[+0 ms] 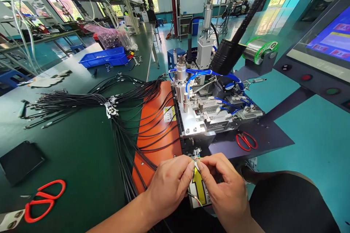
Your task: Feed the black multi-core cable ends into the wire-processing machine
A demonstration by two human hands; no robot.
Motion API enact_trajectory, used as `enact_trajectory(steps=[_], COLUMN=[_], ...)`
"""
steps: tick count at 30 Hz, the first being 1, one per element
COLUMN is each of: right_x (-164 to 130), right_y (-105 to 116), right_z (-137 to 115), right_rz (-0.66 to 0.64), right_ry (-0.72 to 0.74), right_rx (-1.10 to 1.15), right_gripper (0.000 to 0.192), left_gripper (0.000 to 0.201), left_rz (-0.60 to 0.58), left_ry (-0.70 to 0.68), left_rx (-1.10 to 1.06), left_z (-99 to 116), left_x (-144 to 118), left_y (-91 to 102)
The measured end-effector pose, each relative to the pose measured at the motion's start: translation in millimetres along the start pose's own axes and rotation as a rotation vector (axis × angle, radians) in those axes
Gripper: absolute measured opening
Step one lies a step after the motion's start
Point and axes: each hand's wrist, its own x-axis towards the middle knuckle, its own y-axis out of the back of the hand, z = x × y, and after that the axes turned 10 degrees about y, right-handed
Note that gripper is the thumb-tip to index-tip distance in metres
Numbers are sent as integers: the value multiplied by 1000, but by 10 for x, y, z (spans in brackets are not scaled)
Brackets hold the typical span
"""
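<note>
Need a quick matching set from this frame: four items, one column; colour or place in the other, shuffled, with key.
1. tray
2. big scissors
3. mat
4. cable bundle

A. orange, under cables beside the machine
B. black, spread across the green bench
C. blue, far on the bench
D. red handles, near left edge

Pairs: 1-C, 2-D, 3-A, 4-B

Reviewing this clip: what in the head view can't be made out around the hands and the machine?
- Wire ends pinched between the left hand and right hand: too small, covered by fingertips.
- Yellow arrow label: mostly hidden behind both hands.
- Warning sticker on the orange plate: text too small, crossed by black cables.
- Screen: cut off by the right edge, text blurred.
</note>
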Motion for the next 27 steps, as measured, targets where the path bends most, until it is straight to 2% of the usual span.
enact_trajectory(steps=[4, 7, 9, 13, 17, 20, 23, 25, 27], right_x=[-35, 19, 96, 265, 344, 353, 348, 338, 319], right_y=[-15, 146, 290, 450, 416, 401, 429, 436, 410], right_z=[14, 15, 24, 35, -12, -60, -89, -84, -58], right_rz=[-26, -109, -112, -198, -310, -344, -364, -369, -379], right_ry=[8, -89, -130, -54, -38, -52, -32, 19, 146], right_rx=[34, 51, 13, -37, -48, -70, -94, -129, -194], right_gripper=[15, 17, 18, 18, 20, 23, 25, 24, 20], left_gripper=[29, 28, 26, 24, 24, 24, 15, 14, 14], left_rz=[11, 18, 18, 18, 20, 52, 98, 118, 122], left_ry=[-39, -64, -84, -104, -126, -159, -157, -163, -194], left_rx=[9, 32, 52, 86, 111, 108, 101, 105, 140], left_z=[-18, -37, -45, -46, -37, -36, -39, -40, -44], left_x=[-4, -11, -16, -26, -32, -32, -35, -39, -42], left_y=[-12, -24, -30, -32, -31, -35, -40, -44, -48])
